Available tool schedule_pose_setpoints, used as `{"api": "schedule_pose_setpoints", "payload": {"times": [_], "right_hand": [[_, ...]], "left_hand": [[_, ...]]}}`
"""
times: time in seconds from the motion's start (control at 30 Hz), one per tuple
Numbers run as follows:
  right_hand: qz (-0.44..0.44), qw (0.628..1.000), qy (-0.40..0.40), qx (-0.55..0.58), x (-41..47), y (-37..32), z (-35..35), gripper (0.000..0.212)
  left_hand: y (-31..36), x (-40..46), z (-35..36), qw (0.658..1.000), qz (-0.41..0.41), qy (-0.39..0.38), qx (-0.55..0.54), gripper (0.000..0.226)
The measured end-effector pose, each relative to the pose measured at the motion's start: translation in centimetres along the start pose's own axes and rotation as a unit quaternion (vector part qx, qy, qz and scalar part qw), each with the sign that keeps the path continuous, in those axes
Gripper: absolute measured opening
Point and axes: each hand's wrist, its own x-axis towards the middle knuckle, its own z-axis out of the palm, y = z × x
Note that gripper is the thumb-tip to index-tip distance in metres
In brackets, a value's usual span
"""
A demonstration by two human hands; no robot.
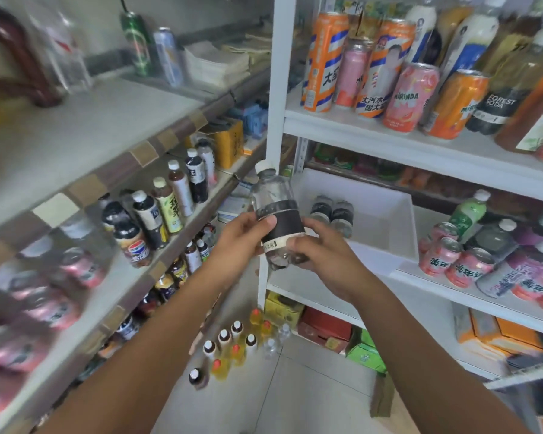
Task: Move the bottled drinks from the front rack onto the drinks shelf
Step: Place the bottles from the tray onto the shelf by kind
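A clear bottle [276,211] with a white cap and a dark label is held in mid-air between both hands, tilted slightly left. My left hand [239,242] grips its left side with the thumb across the label. My right hand [323,258] holds its lower right side and base. Behind the bottle stands the white rack [351,255], where two similar dark-labelled bottles [331,213] sit in a white bin. The shelf on the left [138,277] carries several dark and tea-coloured bottles [166,202].
Cans and tall bottles [414,95] fill the rack's upper shelf [389,136]. Pink cans [458,261] and a green bottle [467,214] stand at right. Several bottles [235,343] stand on the floor below. Cartons [323,330] sit on the rack's bottom level.
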Motion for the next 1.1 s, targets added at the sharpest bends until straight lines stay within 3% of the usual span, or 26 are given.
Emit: {"api": "schedule_pose_setpoints", "payload": {"times": [0.2, 0.3, 0.4, 0.5, 0.63, 0.8, 1.1], "right_hand": [[-0.067, 0.994, -0.082, -0.028, -2.4, -2.3, 3.8, 0.04], [-0.089, 0.987, -0.124, -0.057, -3.8, -2.8, 5.7, 0.05], [-0.129, 0.974, -0.16, -0.092, -5.5, -3.4, 7.7, 0.045], [-0.165, 0.96, -0.192, -0.118, -7.4, -3.9, 9.6, 0.047], [-0.2, 0.944, -0.222, -0.138, -10.1, -4.9, 12.9, 0.054], [-0.235, 0.925, -0.244, -0.173, -13.1, -6.2, 17.2, 0.054], [-0.257, 0.907, -0.292, -0.163, -17.3, -7.7, 26.6, 0.039]], "left_hand": [[3.2, -5.7, -2.1, 0.993, 0.07, 0.095, -0.023, 0.002], [4.5, -9.3, -2.8, 0.986, 0.092, 0.14, -0.016, 0.011], [5.3, -13.1, -4.0, 0.976, 0.095, 0.198, -0.005, 0.043], [6.1, -17.1, -4.7, 0.961, 0.103, 0.255, 0.02, 0.062], [6.9, -22.1, -6.0, 0.944, 0.123, 0.305, 0.021, 0.033], [8.1, -27.6, -8.1, 0.923, 0.152, 0.353, 0.029, 0.071], [9.6, -37.0, -14.2, 0.911, 0.168, 0.376, 0.034, 0.019]]}}
